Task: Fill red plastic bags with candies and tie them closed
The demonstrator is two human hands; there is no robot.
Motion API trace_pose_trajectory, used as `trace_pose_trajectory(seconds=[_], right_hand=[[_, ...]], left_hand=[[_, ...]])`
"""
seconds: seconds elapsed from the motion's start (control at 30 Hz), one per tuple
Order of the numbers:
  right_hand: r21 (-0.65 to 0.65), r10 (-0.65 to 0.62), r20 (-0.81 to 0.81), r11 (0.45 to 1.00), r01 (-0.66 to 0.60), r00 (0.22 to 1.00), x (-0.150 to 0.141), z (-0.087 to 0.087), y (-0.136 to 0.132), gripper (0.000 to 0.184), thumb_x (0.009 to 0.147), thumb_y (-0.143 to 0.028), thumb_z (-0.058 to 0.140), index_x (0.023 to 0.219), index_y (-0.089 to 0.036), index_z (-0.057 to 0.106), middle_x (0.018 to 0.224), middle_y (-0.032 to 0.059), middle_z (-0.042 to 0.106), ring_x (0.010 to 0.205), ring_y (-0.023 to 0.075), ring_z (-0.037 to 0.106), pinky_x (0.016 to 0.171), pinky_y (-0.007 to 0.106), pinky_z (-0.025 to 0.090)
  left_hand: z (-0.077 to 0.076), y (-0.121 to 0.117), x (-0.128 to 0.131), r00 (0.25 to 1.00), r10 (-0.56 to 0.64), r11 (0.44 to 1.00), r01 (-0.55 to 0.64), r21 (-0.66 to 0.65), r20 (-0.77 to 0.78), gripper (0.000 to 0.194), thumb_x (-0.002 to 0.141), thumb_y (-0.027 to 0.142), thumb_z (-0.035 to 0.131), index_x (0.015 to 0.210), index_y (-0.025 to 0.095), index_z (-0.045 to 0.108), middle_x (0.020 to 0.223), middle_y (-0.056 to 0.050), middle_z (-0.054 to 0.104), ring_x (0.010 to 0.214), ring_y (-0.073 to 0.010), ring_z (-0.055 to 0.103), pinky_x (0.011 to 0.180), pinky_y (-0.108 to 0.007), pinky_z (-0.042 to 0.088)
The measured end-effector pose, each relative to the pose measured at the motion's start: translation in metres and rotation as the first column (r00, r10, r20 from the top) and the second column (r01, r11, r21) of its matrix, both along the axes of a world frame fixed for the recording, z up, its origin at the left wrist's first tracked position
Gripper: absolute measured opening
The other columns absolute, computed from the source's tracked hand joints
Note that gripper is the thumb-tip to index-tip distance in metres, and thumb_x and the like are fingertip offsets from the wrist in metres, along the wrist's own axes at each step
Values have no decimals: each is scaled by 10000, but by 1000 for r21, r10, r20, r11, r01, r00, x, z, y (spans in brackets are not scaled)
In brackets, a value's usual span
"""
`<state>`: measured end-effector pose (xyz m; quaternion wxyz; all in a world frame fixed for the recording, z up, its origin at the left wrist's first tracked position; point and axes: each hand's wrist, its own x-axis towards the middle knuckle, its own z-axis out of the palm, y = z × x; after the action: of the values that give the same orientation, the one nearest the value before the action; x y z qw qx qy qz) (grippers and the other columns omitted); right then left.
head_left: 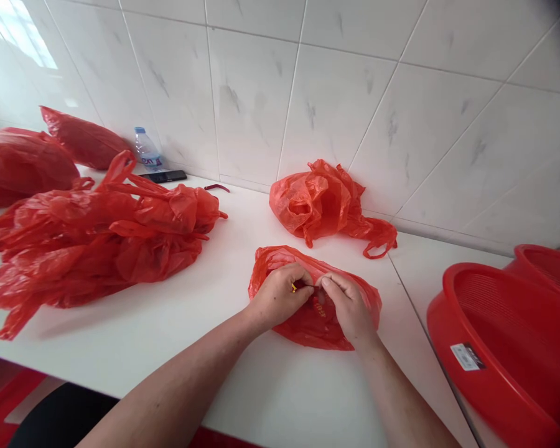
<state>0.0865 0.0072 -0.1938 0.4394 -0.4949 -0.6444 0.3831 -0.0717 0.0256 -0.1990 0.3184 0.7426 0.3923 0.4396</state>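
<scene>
An opened red plastic bag lies on the white table in front of me, and both hands are over its mouth. My left hand is closed in a pinch, with a bit of yellow showing between thumb and finger. Close beside it, my right hand pinches too, its fingertips almost touching the left ones. A thin dark piece seems to run between the fingertips, too small to name. Small yellowish pieces show inside the bag below the hands.
Crumpled red bags are heaped at left, with full red bags behind. Another crumpled bag lies by the tiled wall. A water bottle, a phone and a dark red curved item are at back; red plastic baskets stand right.
</scene>
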Motion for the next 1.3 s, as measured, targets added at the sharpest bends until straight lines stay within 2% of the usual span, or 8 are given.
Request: trace_pose_trajectory(seconds=[0.13, 0.27, 0.5, 0.67, 0.77, 0.9, 1.03, 1.3], right_hand=[[-40, 1, -8, 999, -2, 1000, 0, -2, 1, 248, 876, -372, 457, 692, -211, 497, 625, -42, 468, 610, 115, 436, 568, 228, 358], [-76, 8, 7, 997, -8, 1000, 0, -4, 2, 194, 828, -326, 528, 685, -205, 476, 619, -57, 420, 565, 93, 371, 511, 213, 312], [-47, 15, -45, 999, -17, 999, 2, -5, 2, 199, 837, -289, 483, 656, -211, 463, 601, -55, 427, 572, 101, 390, 536, 219, 333], [71, -95, -164, 992, 108, 982, 6, -5, 4, 232, 884, -380, 415, 739, -235, 523, 556, -51, 445, 591, 127, 456, 574, 233, 369], [82, -171, -231, 978, 194, 958, 5, -5, 4, 265, 893, -419, 384, 747, -240, 515, 521, -54, 410, 579, 133, 457, 552, 232, 366], [17, -112, -108, 993, 115, 988, -1, -3, 2, 194, 842, -369, 498, 709, -228, 498, 566, -61, 414, 535, 106, 393, 517, 218, 345], [-12, -61, -52, 998, 61, 997, -4, -3, 0, 174, 823, -311, 509, 682, -211, 485, 579, -60, 415, 526, 90, 355, 483, 205, 308], [-16, -18, -101, 1000, 16, 995, -2, -6, 1, 203, 841, -317, 491, 675, -204, 459, 566, -64, 401, 537, 85, 358, 500, 204, 317]], left_hand=[[0, 1, 0, 1000, 23, 1000, -23, 1, 4, 140, 717, 61, 539, 652, 183, 558, 685, 27, 597, 630, -95, 528, 575, -210, 419], [-1, 0, 0, 1000, -28, 999, 28, 36, 14, 152, 739, 57, 529, 663, 180, 578, 683, 21, 588, 638, -94, 523, 581, -209, 417], [-2, 0, 0, 998, -62, 993, 59, 100, 23, 167, 750, 43, 533, 685, 179, 603, 712, 10, 594, 669, -98, 537, 619, -218, 431], [-2, 1, 1, 999, 22, 999, -24, 39, 47, 135, 752, 71, 553, 685, 185, 578, 687, 20, 607, 638, -100, 553, 594, -220, 444], [-2, 2, 0, 997, 27, 1000, -27, 2, 67, 122, 760, 91, 557, 692, 189, 580, 669, 21, 615, 629, -106, 575, 587, -225, 460], [-3, 3, -1, 998, 20, 1000, -20, 5, 57, 124, 763, 90, 560, 705, 191, 601, 712, 8, 635, 657, -113, 583, 598, -232, 463], [-3, 2, 0, 998, 6, 999, -9, 50, 63, 137, 757, 70, 572, 699, 189, 611, 720, 11, 631, 659, -100, 564, 597, -217, 449], [-4, 2, 0, 999, -5, 996, 1, 87, 51, 150, 757, 54, 568, 693, 185, 606, 712, 14, 610, 670, -100, 549, 619, -223, 441]])
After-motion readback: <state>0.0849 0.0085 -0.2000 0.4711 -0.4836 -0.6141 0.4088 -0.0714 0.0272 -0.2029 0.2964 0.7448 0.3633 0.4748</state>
